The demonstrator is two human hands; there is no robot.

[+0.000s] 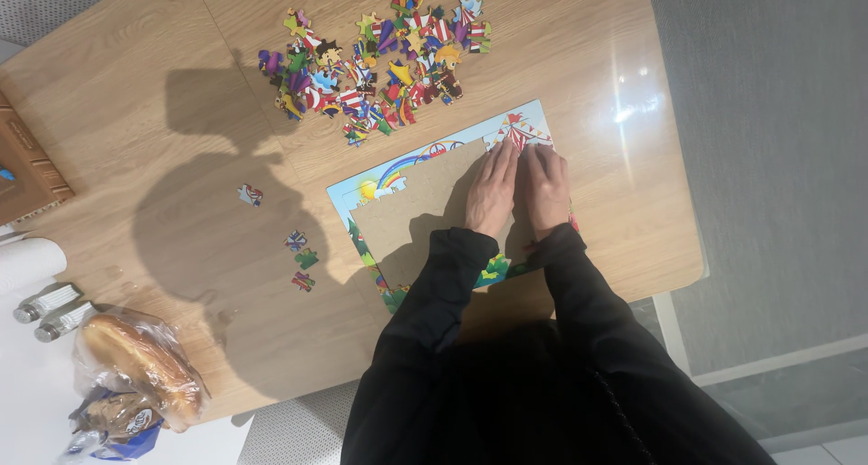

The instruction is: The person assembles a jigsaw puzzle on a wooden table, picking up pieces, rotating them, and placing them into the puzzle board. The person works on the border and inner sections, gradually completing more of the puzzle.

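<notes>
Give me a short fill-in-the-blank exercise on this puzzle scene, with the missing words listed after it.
1. Both hands, left hand and right hand, press flat on the puzzle board, whose bare middle is ____ in colour.
2. The big heap of loose pieces lies on the ____ table.
3. Both sleeves are ____.
4. The bagged bread lies at the picture's lower ____ corner.

Missing words: brown; wooden; black; left

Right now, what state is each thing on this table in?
Puzzle board: border assembled, middle bare.
Loose pieces: heaped, unplaced.
Stray pieces: scattered apart.
Left hand: flat on the board.
Right hand: flat beside it.
Bread bag: at the table edge.
</notes>
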